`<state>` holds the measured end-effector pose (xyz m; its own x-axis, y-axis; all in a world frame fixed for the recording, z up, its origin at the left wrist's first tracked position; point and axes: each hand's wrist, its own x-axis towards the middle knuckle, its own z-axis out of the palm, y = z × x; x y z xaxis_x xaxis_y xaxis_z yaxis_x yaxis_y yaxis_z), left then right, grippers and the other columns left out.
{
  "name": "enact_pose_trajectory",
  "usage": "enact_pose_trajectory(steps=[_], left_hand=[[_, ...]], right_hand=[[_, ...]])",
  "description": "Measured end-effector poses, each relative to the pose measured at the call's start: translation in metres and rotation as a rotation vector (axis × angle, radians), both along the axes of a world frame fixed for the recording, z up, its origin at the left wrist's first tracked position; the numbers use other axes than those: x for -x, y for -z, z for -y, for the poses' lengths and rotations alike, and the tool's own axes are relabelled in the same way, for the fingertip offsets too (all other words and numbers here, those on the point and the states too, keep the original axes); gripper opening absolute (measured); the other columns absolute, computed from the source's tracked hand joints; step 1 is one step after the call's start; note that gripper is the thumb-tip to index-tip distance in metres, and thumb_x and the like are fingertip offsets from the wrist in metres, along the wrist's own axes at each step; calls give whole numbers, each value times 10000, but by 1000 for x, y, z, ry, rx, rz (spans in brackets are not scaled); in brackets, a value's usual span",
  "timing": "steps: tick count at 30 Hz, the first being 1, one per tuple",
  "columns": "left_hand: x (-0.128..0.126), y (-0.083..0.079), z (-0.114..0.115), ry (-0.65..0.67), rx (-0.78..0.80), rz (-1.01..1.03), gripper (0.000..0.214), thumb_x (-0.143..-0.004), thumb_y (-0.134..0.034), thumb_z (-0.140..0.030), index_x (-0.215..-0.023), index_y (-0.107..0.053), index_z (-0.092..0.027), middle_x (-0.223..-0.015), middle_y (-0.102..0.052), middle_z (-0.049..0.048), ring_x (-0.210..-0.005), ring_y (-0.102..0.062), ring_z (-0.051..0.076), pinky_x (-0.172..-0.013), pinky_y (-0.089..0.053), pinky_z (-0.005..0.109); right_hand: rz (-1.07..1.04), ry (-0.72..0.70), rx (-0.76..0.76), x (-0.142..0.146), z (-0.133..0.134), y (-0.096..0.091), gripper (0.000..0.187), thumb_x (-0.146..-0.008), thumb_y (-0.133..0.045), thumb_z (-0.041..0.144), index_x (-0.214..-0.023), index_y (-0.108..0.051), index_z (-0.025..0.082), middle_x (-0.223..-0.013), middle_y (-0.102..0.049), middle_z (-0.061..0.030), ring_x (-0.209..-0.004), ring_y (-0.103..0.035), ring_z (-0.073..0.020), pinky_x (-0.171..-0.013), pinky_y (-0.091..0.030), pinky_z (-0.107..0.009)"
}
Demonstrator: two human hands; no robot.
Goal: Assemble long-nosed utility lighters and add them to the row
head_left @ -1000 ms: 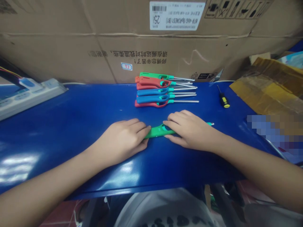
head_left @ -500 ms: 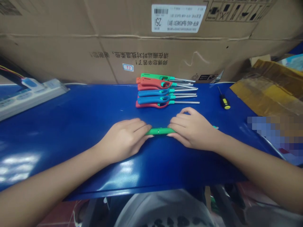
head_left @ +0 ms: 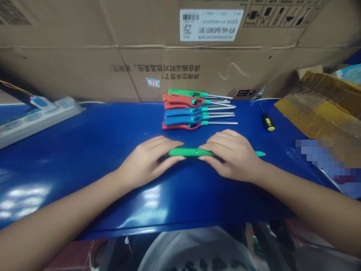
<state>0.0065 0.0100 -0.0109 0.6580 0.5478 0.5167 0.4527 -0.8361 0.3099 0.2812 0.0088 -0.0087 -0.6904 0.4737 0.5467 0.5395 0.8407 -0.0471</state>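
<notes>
A green gas lighter [head_left: 186,152] lies crosswise, narrow edge up, low over the blue table. My left hand [head_left: 152,160] pinches its handle, thumb on the near side and fingers on the far side. My right hand [head_left: 231,154] is wrapped round its front part and hides the trigger area. Only a turquoise collar and a short metal tip stick out past the right palm. Beyond my hands lies a pile of similar lighters with red handles [head_left: 183,100], blue handles [head_left: 183,120] and a green handle [head_left: 183,92], their metal rods pointing right.
A large cardboard box [head_left: 84,71] stands along the back of the blue table [head_left: 113,131]. At the left is a white power strip [head_left: 42,114] with a plug in it. A black and yellow screwdriver [head_left: 268,122] lies at the right, near a taped brown carton [head_left: 318,105].
My left hand has loosened and slid a little left, baring more of the handle. The lighter has shifted slightly right and away from me; more of its front end shows.
</notes>
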Motion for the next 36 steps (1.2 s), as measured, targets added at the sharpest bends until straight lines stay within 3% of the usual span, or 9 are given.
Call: enact_pose_trajectory(steps=[4,8,10,12,17,21,24,27,36], left_hand=[[0,-5,5,42,88,-11,173,-1018,-604,-255,-1084,-686,-118,-964,-744,78,-849,-690,173,-804,-547,278],[-4,-9,11,-70,280,43,247,-1041,-558,-315,-945,-698,-135,-817,-710,29,-716,-660,142,-700,-515,251],[-5,-7,11,-118,459,94,283,-1062,-517,-348,-987,-714,-158,-744,-704,-9,-634,-652,118,-651,-512,226],[-6,-4,9,-131,530,112,302,-1081,-473,-349,-1151,-714,-181,-745,-717,-24,-626,-666,109,-659,-527,214],[-6,5,5,-72,184,-100,465,-1009,-604,-441,-1383,-625,-165,-1052,-711,82,-876,-712,193,-762,-568,286],[-4,5,5,-24,33,-236,420,-1055,-510,-432,-1332,-634,-142,-1012,-746,83,-830,-737,223,-711,-574,323],[-3,5,6,38,-8,-261,377,-1062,-491,-445,-1195,-679,-147,-936,-782,61,-741,-749,222,-645,-556,321],[-3,6,8,85,-37,-254,355,-1062,-498,-442,-1127,-688,-150,-900,-794,57,-702,-753,217,-597,-533,312],[-4,5,5,93,-69,-279,381,-1072,-472,-449,-1086,-704,-146,-868,-797,45,-657,-742,213,-570,-513,317]], right_hand=[[41,1,-50,-1,0,-2,217,-1025,-559,319,-995,-696,153,-882,-743,-67,-792,-644,-203,-726,-435,-351],[97,22,-39,2,-2,-2,270,-1063,-481,322,-1026,-683,147,-921,-739,-67,-844,-657,-209,-753,-440,-336],[136,85,26,3,-2,-1,294,-1077,-432,313,-1037,-670,145,-933,-725,-66,-809,-658,-199,-691,-423,-319],[168,168,131,3,-2,1,312,-1084,-400,324,-1026,-655,154,-930,-707,-60,-743,-647,-185,-611,-381,-310],[180,247,428,4,2,0,325,-1084,-361,347,-979,-624,188,-920,-691,-37,-759,-645,-188,-632,-378,-304],[157,125,540,3,1,-5,373,-1095,-336,419,-1063,-636,201,-995,-701,-30,-861,-666,-188,-713,-430,-305],[168,-57,480,3,1,-5,364,-1065,-447,480,-1203,-638,203,-1074,-715,-31,-926,-681,-184,-728,-457,-294],[133,-146,319,3,3,0,353,-1077,-443,410,-1219,-652,163,-1076,-743,-48,-937,-695,-182,-753,-480,-296],[168,-140,197,3,5,-3,354,-1087,-428,379,-1123,-693,146,-1016,-778,-55,-900,-719,-187,-737,-495,-312]])
